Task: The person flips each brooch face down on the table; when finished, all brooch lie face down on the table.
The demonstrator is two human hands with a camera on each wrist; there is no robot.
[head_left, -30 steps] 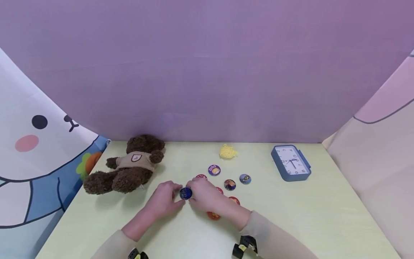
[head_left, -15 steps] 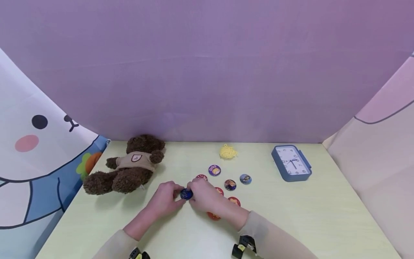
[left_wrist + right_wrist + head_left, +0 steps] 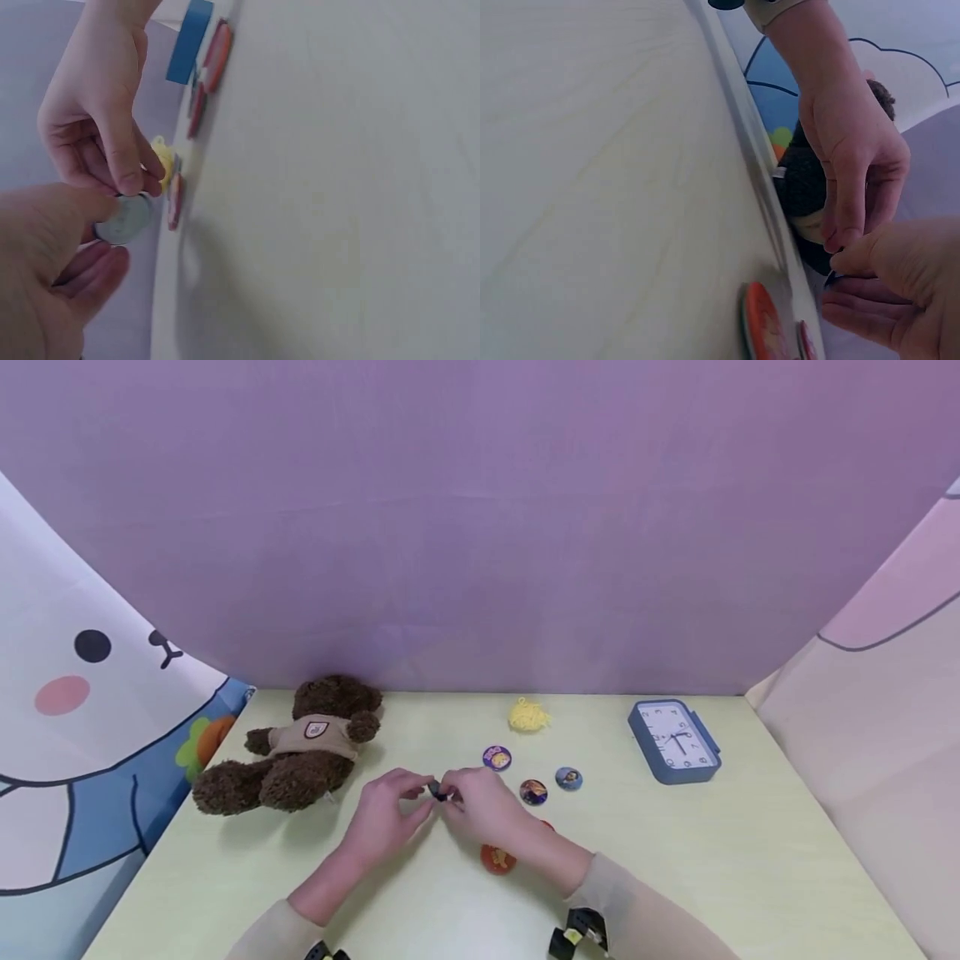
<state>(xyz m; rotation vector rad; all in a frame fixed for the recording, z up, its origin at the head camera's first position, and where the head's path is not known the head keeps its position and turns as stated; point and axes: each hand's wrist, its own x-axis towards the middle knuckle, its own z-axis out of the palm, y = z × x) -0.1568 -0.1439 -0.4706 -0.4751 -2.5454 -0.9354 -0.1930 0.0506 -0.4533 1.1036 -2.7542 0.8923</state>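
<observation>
A round badge, dark at its rim, is raised off the table between both hands; it stands nearly edge-on in the head view point(image 3: 437, 790). Its pale back point(image 3: 126, 219) faces the left wrist camera. The left hand point(image 3: 382, 817) pinches it from the left with thumb and fingertips. From the right, the right hand point(image 3: 483, 806) grips its edge between thumb and fingers. In the right wrist view only a dark sliver of the badge point(image 3: 830, 280) shows between the left hand point(image 3: 847, 142) and the right hand point(image 3: 911, 277).
Close to the right hand lie a red badge point(image 3: 498, 859), a purple one point(image 3: 497, 758), a dark one point(image 3: 533, 792) and a blue one point(image 3: 568, 778). Behind is a yellow yarn piece point(image 3: 528, 715). A brown teddy bear point(image 3: 311, 743) lies left, a blue clock point(image 3: 675, 741) right.
The badge has tipped from showing its blue printed face to nearly edge-on and moved slightly away from the body. Both hands have shifted with it, and the right hand now covers more of the red badges.
</observation>
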